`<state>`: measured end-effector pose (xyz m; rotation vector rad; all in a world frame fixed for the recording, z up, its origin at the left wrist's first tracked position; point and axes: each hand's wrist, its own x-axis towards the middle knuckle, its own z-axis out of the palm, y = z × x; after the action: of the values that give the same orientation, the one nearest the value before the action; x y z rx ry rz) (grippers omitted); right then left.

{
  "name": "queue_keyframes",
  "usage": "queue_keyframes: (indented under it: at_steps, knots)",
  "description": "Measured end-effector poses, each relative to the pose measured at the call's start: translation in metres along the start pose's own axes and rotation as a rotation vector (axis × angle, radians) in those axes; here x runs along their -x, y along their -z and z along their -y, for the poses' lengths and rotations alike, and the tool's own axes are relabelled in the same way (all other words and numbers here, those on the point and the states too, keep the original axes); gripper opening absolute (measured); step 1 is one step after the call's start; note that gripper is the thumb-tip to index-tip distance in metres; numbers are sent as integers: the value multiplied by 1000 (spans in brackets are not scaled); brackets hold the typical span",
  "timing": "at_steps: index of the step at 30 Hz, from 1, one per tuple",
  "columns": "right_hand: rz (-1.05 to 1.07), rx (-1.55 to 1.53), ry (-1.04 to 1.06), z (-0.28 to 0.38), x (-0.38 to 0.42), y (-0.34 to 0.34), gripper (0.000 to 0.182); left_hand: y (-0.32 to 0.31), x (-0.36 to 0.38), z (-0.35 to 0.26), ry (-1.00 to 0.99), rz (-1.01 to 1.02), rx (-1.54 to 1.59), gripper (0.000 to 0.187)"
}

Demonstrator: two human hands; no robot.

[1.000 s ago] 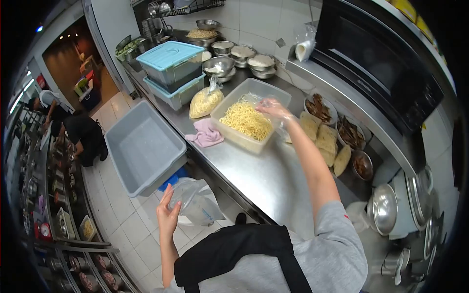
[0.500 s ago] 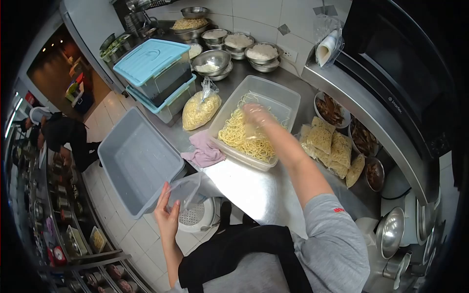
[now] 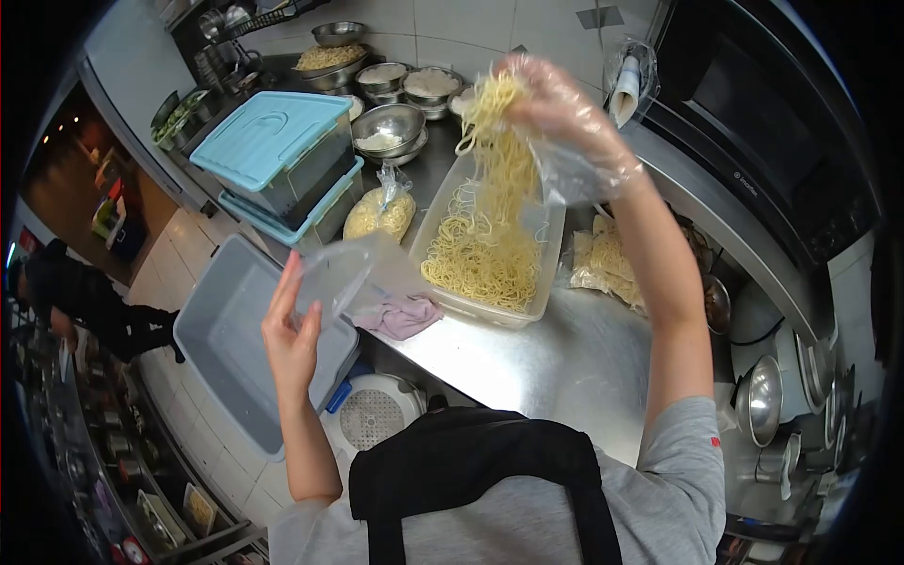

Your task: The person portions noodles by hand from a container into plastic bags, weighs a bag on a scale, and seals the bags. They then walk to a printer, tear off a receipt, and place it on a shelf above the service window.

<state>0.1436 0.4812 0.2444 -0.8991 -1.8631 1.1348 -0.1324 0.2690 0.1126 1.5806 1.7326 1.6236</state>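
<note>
My right hand, in a clear plastic glove, is closed around a bunch of yellow noodles lifted high. Long strands hang from it into a translucent plastic tub, where more noodles lie in a loose heap. On the left, my left hand holds up a clear plastic bag with its mouth spread, thumb and fingers at the rim. The bag looks empty. A pink cloth lies below the bag, beside the tub.
A tied bag of noodles and stacked blue-lidded boxes stand left of the tub. A grey basin sits at lower left. Metal bowls line the back. Filled bags lie at right under a steel shelf. Another person stands far left.
My right hand has risen out of the tub, pulling up a bunch of noodles. My left hand has moved up and slightly left with the bag, whose mouth now shows wider.
</note>
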Motion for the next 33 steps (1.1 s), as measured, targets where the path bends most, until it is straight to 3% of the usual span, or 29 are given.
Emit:
queue_keyframes:
  at_steps: [3,5,6,8,10,11,14,16,17,20,21,22,23,26,28,30,31,33]
  knots:
    - [17,210,107,43,-9,16,53,-13,-42,-10,-147,-1,-36,55]
    - [81,-98,383,84,-9,15,21,-23,-68,-11,-230,-19,-52,57]
    - [21,123,543,93,-18,25,13,-27,-81,-11,-313,-51,-42,57]
    - [129,9,713,111,-23,33,12,-33,-97,-11,-397,-86,-29,58]
    - [-111,270,650,130,-16,25,11,-36,-103,-11,-393,-111,32,57]
    - [-111,94,590,126,-10,18,10,-37,-104,-8,-389,-111,33,57]
    - [-8,359,545,98,-5,25,11,-40,-103,2,-334,-104,39,57]
    - [112,701,1056,43,12,25,49,-40,-98,7,-266,-85,94,54]
    - [-55,181,244,29,19,13,47,-39,-96,10,-259,-89,92,54]
    - [2,1,32,-54,31,-1,50,-32,-87,16,-245,-120,48,52]
    - [50,350,108,-82,35,-4,51,-28,-83,15,-188,-91,49,54]
    - [312,1147,30,-78,26,-17,47,-25,-79,15,-131,-63,51,56]
    - [556,1298,-443,-75,15,-39,45,-21,-75,18,-126,-72,46,56]
    - [544,1119,-233,-134,0,-38,36,-14,-65,25,-124,-65,16,55]
    - [435,935,-223,-173,-33,-55,29,-10,-58,23,-75,-62,-6,54]
    - [520,719,47,-258,-58,-83,24,-8,-51,26,-70,-80,-10,55]
    - [527,716,55,-268,-58,-102,24,-7,-47,28,-65,-95,-11,55]
    - [203,1053,-151,-274,-45,-143,21,-1,-39,27,-36,-109,-23,55]
